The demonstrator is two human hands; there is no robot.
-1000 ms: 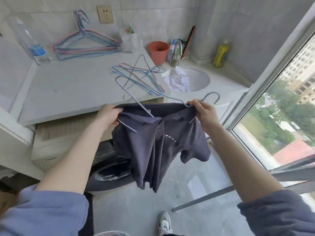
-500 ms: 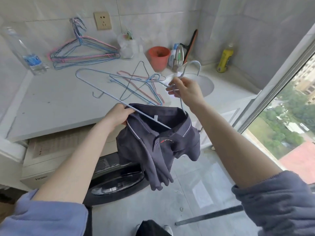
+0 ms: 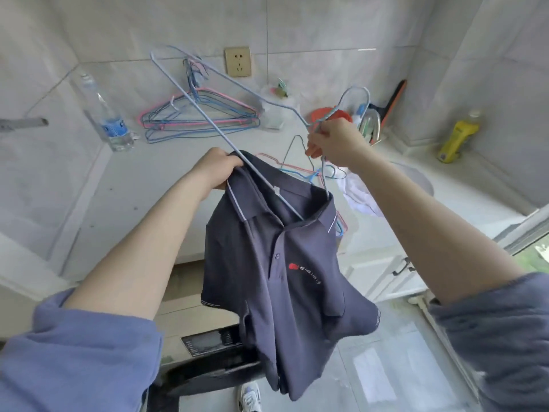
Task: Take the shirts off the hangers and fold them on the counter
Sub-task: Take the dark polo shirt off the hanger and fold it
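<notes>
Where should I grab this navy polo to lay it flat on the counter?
Pinch the navy polo at its free shoulder by the collar, from above. The left hand grips only one collar side, so it hangs bunched; one end of the hanger sits inside the neck.

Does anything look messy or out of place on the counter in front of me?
The loose wire hangers lie tangled in a heap beside the sink, unlike the neat stack by the wall. A white cloth sits crumpled in the sink. Nothing looks spilled or broken.
</notes>
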